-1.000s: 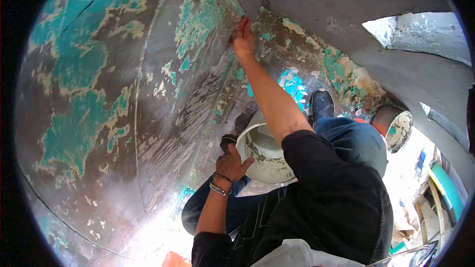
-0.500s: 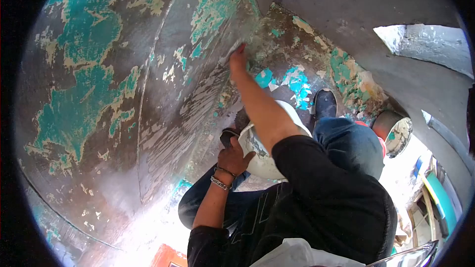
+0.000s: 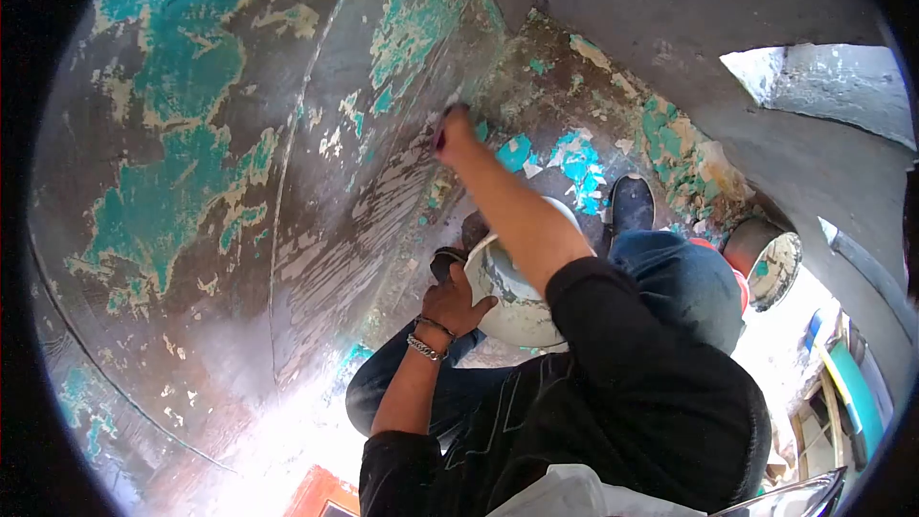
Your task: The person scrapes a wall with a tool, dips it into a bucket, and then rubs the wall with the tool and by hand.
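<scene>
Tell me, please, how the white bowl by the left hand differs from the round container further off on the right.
The white bowl is larger in view, gripped at its rim by the left hand and partly hidden behind the right forearm. The round container looks smaller, sits untouched beyond the knee, and has a darker outer wall. Both are open-topped, smeared inside with pale material.

Curved wall point(image 3: 239, 182): dark grey-brown ground with irregular patches of peeling teal paint edged in pale cream; a band of fine whitish streaks runs down its middle. Floor point(image 3: 574, 124): mottled brown, scattered with bright turquoise and cream flakes. Bowl point(image 3: 512, 311): off-white, smeared grey inside. Second container point(image 3: 771, 263): pale rim, interior blotched grey with one teal spot. Sleeve point(image 3: 651, 373): black. Trousers point(image 3: 684, 273): dark blue denim. Shoe point(image 3: 632, 201): black, speckled pale. Bracelet point(image 3: 424, 348): silver chain, beside a thin dark band.
</scene>
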`<state>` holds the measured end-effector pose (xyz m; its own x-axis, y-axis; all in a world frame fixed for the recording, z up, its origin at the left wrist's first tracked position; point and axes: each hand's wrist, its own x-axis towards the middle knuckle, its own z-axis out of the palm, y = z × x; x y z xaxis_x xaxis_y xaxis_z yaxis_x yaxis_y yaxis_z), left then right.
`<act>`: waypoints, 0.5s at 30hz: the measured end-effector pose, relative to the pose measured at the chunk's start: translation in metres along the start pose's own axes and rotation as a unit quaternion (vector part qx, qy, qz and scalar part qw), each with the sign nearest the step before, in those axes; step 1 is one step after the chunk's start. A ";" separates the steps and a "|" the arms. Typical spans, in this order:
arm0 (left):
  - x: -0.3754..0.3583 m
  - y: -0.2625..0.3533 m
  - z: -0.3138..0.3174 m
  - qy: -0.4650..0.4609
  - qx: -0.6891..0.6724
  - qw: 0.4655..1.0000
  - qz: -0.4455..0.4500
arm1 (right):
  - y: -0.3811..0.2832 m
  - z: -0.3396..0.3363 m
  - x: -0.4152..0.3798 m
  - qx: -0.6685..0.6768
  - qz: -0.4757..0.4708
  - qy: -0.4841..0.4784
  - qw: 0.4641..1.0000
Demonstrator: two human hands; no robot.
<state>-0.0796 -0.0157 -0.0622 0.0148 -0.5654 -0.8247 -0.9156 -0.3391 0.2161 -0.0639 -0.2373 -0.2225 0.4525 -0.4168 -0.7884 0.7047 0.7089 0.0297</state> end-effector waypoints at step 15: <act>-0.001 0.000 0.000 -0.040 -0.017 0.999 -0.012 | -0.051 0.036 -0.025 -0.161 -0.128 0.053 0.977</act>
<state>-0.0797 -0.0154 -0.0609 0.0031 -0.4956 -0.8685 -0.9015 -0.3772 0.2121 -0.0915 -0.2837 -0.1816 0.2130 -0.5549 -0.8042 0.5709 0.7386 -0.3584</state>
